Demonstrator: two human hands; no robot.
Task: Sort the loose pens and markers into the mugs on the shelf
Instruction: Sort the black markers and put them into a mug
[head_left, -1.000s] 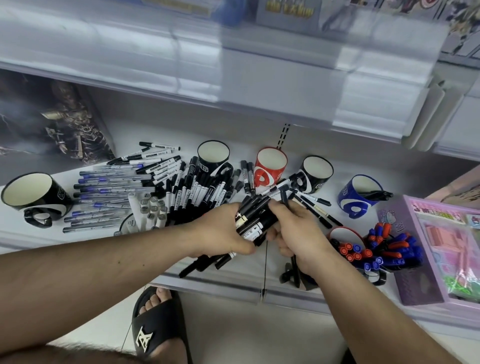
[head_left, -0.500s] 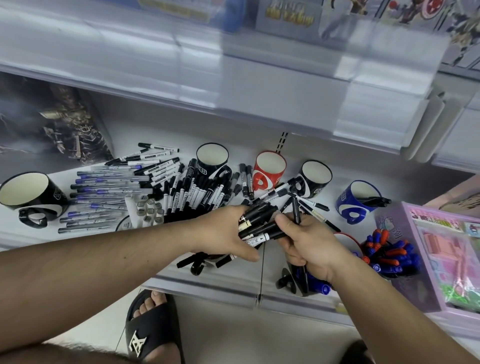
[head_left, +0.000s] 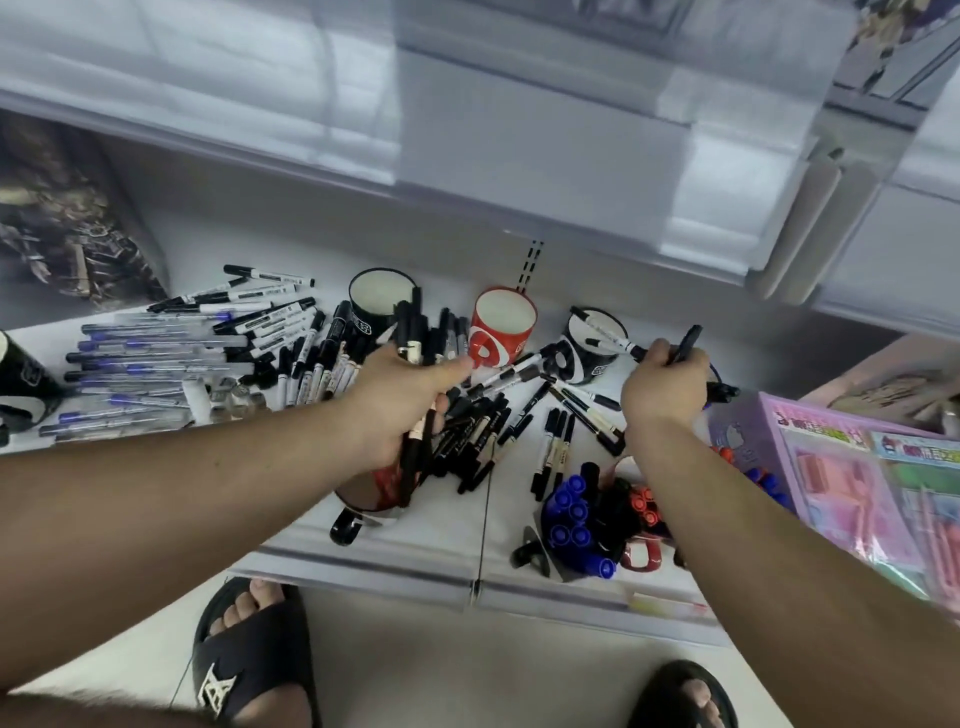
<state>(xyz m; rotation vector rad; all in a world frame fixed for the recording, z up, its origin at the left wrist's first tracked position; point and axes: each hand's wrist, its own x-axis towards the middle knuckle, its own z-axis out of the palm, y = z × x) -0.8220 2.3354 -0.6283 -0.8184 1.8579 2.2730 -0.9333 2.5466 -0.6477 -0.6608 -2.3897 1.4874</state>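
Observation:
My left hand (head_left: 402, 402) grips a bundle of black markers (head_left: 413, 332) at the middle of the white shelf (head_left: 441, 540), above a red-lined mug (head_left: 363, 501). My right hand (head_left: 662, 387) holds one black marker (head_left: 685, 343) beside a black mug (head_left: 597, 343) with two markers in it. A red mug (head_left: 501, 325) and another black mug (head_left: 376, 301) stand at the back. A blue mug is mostly hidden behind my right hand. Loose black markers (head_left: 483, 441) lie between my hands. Blue pens (head_left: 140, 364) lie in rows at the left.
A mug of blue, black and red-capped markers (head_left: 587, 514) stands near the shelf's front edge. A pink boxed set (head_left: 872, 483) sits at the right. Another black mug (head_left: 26, 384) is at the far left. An upper shelf (head_left: 467, 130) overhangs the back. My sandalled feet are below.
My hands have parted. The right hand took one marker out of the bundle and moved right toward the black mug. The left hand kept the bundle and turned it more upright.

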